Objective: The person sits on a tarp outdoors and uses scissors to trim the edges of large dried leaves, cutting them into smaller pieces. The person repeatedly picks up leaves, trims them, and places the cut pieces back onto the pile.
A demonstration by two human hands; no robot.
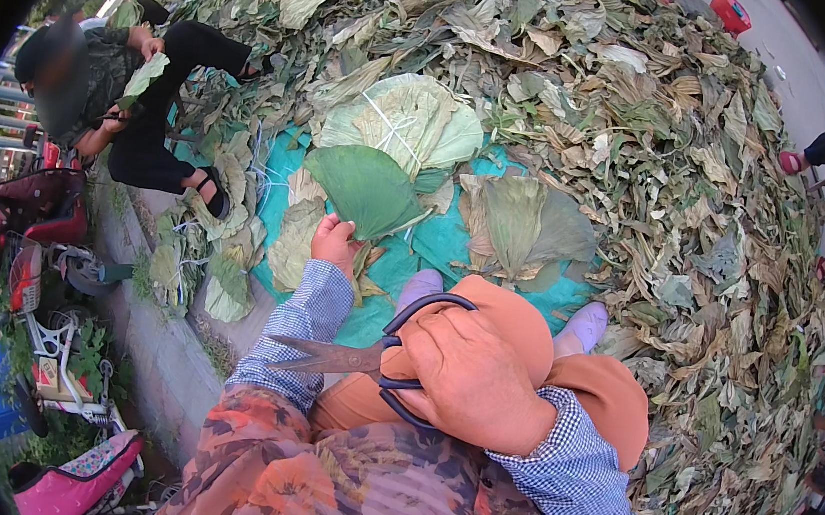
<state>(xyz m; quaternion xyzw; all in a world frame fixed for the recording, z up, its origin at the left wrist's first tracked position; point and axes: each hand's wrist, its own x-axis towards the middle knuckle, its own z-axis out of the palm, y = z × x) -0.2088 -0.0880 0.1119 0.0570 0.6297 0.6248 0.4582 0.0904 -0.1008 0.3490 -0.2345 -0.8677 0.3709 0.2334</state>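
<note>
Green leaf (363, 188) fans forward from left fingertips (333, 222).

Narrow gap on teal sheet (438, 238), crowded on every side.
Bare strip between green leaf (364, 188) and brownish leaf stack (521, 227): room to pass from above. Tied bundle (427, 118) blocks far end; purple shoe (419, 286) and orange knee (517, 319) block near end. Scissors (337, 358) stick out over left sleeve (307, 307), obstructing space left of right grip (466, 369). Leaf heap (711, 289) walls off right side.
</note>
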